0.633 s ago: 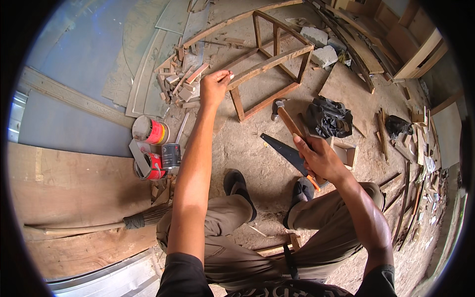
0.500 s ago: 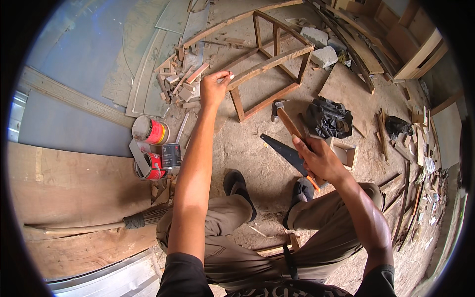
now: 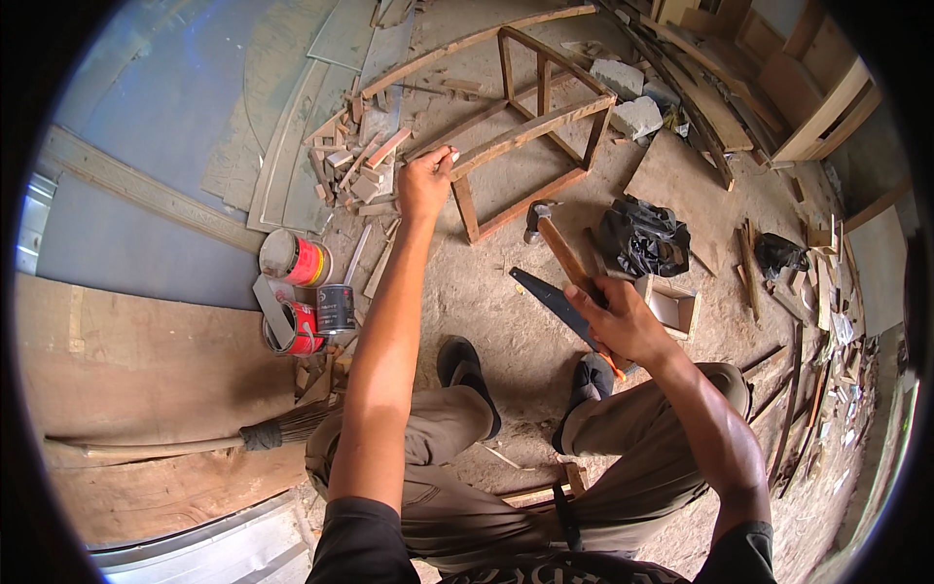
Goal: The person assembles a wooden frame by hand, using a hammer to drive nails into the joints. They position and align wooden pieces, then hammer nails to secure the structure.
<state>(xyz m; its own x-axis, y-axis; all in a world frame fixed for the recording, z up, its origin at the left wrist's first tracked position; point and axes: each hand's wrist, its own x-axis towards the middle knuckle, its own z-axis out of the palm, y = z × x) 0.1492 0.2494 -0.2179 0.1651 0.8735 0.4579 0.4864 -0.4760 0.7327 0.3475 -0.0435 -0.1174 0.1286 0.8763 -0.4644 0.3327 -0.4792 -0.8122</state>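
Note:
My left hand (image 3: 426,185) is closed, its fingertips pinched together at the near end of the top rail of a wooden frame (image 3: 530,127). Whether a small piece sits between those fingers, I cannot make out. In my right hand (image 3: 623,316) is a hammer (image 3: 562,248), gripped by its wooden handle, its dark head pointing away from me toward the frame. Below the hammer, a handsaw (image 3: 550,298) with a dark blade and orange on its handle lies near my right foot, partly hidden by my hand.
Paint cans (image 3: 336,309) stand at left, above a broom (image 3: 282,428). Wood offcuts (image 3: 368,180) are heaped left of the frame. A black plastic bag (image 3: 644,237) and a small open wooden box (image 3: 669,307) are at right. Concrete blocks (image 3: 637,117) lie beyond.
My right hand and the hammer have moved slightly left and down. My left hand has shifted a little and stays at the rail's end.

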